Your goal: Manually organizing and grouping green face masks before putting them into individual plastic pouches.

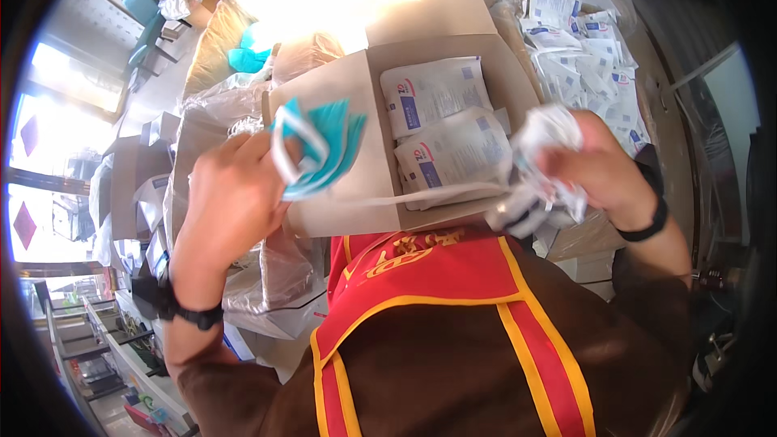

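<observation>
Over the left flap of an open cardboard box [508,73], a small stack of teal masks [341,146] was up in the left hand [239,182]. Thumb and fingers pinched the stack near its lower left edge, probably to keep the layers together while the rest fanned free; some fingertips were hidden. White loops [314,136] curled over the near face. As far as the blur allowed, the stack's long axis ran aslant, from the gripping fingers up and to the right, with its loose end pointing away from the person.

Beyond the right edge of the box, the right hand [603,166] was closed on a crumpled plastic bag [550,133], seemingly bunched because it was too limp to hold by one edge. Blur hid the exact finger contact, and no clear long axis showed in the bag.

Between the hands, an upper packet [437,93] and a lower packet [457,154] lay in the box, one nearer the person, perhaps set that way to fit. Their long axes ran roughly side to side, right ends slightly higher. More white packets [595,73] were heaped at the upper right.
</observation>
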